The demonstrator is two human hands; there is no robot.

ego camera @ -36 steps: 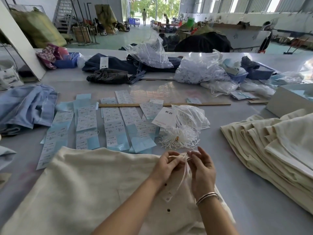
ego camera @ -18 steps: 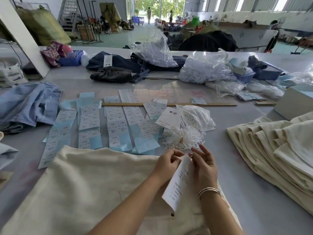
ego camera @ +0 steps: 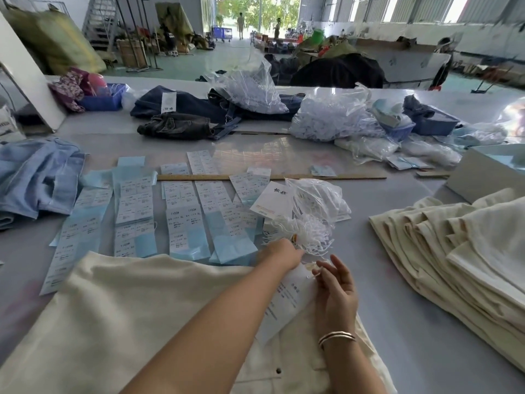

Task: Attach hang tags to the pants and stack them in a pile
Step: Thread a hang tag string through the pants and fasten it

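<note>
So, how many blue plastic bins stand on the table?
3: one blue bin far left, two far right, a small one beside a larger one. Others may be hidden.

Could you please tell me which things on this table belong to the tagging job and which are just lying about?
In use: cream pants, hang tag, string bundle, label strips, cream stack.
Lying about: dark jeans, light blue garment, wooden ruler, blue basket.
</note>
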